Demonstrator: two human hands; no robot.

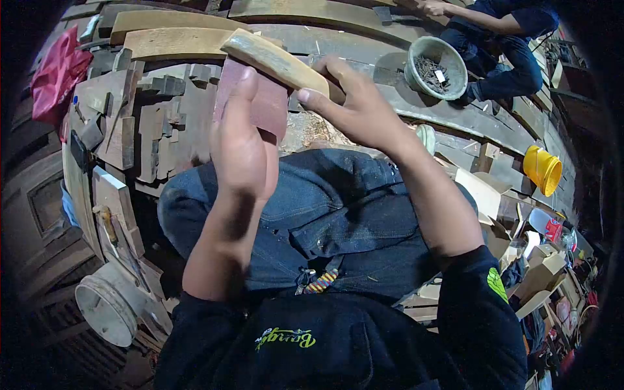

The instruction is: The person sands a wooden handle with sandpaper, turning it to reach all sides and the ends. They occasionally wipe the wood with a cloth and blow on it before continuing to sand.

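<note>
A reddish-brown sheet (263, 107), which looks like sandpaper, lies in my left hand (237, 146), with my thumb pressed over its face. Above and partly over the sheet is a pale, slightly curved wooden piece (276, 60), tilted down to the right. My right hand (357, 107) grips the right end of this piece between thumb and fingers. The sheet's upper edge meets the underside of the wood. Most of my left fingers are hidden behind the sheet.
Curved boards (179, 44) lie at the upper left, above small dark wood blocks (166, 84). A bucket of nails (435, 68) stands near a seated co-worker (500, 52). A yellow bucket (543, 170) is at right, a white bucket (107, 311) at lower left.
</note>
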